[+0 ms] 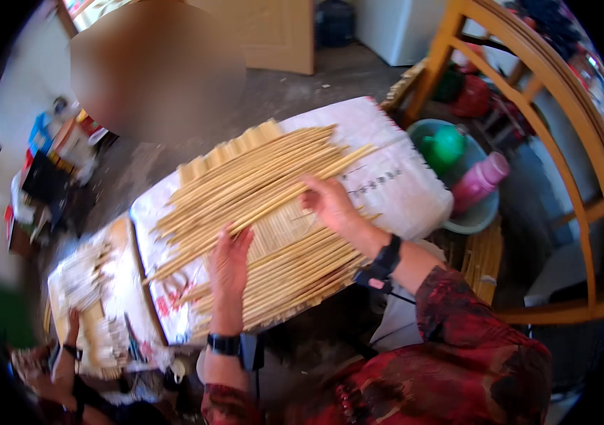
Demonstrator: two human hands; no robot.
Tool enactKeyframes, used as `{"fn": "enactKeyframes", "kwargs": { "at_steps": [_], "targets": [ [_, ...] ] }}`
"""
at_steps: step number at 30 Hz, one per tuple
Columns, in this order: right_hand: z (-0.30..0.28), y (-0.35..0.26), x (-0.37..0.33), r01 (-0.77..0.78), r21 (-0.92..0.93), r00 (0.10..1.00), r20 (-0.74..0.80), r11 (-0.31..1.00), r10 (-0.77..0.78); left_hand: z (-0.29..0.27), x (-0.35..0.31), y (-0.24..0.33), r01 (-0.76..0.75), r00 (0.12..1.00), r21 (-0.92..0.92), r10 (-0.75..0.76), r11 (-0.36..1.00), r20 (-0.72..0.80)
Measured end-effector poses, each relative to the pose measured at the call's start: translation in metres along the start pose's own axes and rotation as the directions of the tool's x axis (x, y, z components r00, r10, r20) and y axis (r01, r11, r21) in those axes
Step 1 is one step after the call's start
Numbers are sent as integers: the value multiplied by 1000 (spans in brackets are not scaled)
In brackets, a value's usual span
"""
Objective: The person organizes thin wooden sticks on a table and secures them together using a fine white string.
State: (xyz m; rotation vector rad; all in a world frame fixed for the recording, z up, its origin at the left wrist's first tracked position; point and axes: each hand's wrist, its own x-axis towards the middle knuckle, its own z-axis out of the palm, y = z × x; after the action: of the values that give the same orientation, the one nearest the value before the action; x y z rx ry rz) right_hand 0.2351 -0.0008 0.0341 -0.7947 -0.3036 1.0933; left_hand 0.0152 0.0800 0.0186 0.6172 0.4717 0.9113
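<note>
Neither hand is gripping: the left hand point(229, 261) and right hand point(330, 204) are lying flat and open-fingered on loose bamboo sticks point(259, 185), which are resting across a slatted bamboo mat point(281, 234) on a white sack-covered table point(394, 177).

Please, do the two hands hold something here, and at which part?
Nothing is gripped. The left hand and the right hand lie flat, fingers spread, on the bamboo sticks, near the middle of the pile.
</note>
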Motion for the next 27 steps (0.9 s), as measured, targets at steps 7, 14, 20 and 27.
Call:
{"fn": "enactKeyframes", "kwargs": {
  "at_steps": [7,14,20,27],
  "targets": [
    [-20,-18,-1,-8,-39,995,-104,999,4,13,-3,-1,12,998,-116,-5,993,58],
    [-22,-29,-2,-19,-7,997,-72,1000,19,15,-2,3,-29,996,-54,34,998,88],
    [-30,-29,0,-60,2,995,-77,998,60,19,0,6,-41,999,28,41,999,5],
    [-19,-22,-2,-98,5,994,37,995,98,13,-1,7,-61,997,-11,61,998,-40]
  ]
}}
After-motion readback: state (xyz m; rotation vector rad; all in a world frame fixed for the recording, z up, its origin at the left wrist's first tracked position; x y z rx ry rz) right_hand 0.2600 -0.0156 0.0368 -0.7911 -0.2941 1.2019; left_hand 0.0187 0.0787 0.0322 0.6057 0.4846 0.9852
